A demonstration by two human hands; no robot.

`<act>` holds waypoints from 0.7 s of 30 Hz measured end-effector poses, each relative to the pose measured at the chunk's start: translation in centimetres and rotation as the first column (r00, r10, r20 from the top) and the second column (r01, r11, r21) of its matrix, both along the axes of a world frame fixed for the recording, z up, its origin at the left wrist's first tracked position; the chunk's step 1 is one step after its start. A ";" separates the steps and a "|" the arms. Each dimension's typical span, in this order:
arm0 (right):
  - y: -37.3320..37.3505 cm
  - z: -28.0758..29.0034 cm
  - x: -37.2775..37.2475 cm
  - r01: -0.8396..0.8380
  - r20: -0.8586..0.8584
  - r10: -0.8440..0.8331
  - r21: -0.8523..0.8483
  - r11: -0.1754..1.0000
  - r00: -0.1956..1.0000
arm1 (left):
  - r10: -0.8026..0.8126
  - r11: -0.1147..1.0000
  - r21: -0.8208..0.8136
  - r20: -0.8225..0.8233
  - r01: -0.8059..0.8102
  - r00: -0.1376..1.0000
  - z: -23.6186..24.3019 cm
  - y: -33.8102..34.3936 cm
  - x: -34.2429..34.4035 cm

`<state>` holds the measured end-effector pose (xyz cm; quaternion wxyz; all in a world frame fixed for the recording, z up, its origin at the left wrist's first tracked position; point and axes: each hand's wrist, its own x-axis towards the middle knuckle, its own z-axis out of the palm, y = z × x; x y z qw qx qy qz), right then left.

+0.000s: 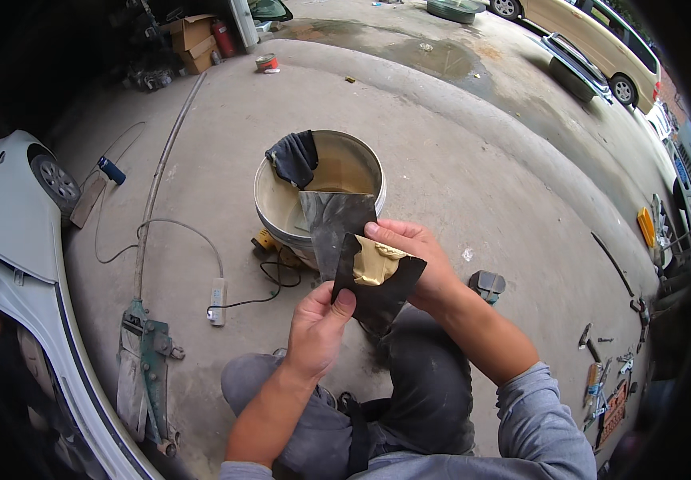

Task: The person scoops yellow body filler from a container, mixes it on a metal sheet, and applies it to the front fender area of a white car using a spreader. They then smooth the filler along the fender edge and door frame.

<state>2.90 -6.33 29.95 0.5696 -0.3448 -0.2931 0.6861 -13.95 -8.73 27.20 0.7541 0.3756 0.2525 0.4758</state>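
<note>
In front of me I hold two dark, flat sheets that overlap. The nearer one is a black sheet point(377, 298) with a glossy gold patch point(376, 264) on its face. My left hand point(313, 328) is closed on its lower left corner, thumb on top. Behind it a smudged dark grey sheet point(331, 224) reaches up across the bucket's near rim. My right hand point(425, 260) is closed at the right edges of the sheets, its thumb on the grey sheet; its other fingers are hidden behind the black one. A white bucket point(275, 210) with cloudy liquid stands beyond, a dark cloth point(293, 158) over its rim.
A power strip point(216, 302) and its cable lie left of the bucket, near a green floor jack point(149, 364) and a white car body point(21, 232). A black-topped block point(487, 284) sits to the right. Hand tools point(597, 384) lie farther right. Behind stands a red can point(266, 63).
</note>
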 end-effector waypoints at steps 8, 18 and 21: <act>2.2 -19.2 10.1 -0.219 0.945 -0.247 0.200 0.955 -0.215 | 0.276 0.960 -0.024 -0.113 -0.281 0.954 1.7 2.2 -2.3; 1.8 -26.8 11.7 -0.528 0.836 -0.217 -0.100 0.843 -0.505 | 0.309 0.948 -0.023 -0.170 -0.317 0.936 0.7 3.0 -3.0; 2.4 -27.8 12.2 -0.541 0.787 -0.269 -0.095 0.836 -0.555 | 0.299 0.952 -0.011 -0.164 -0.305 0.940 0.6 3.2 -3.4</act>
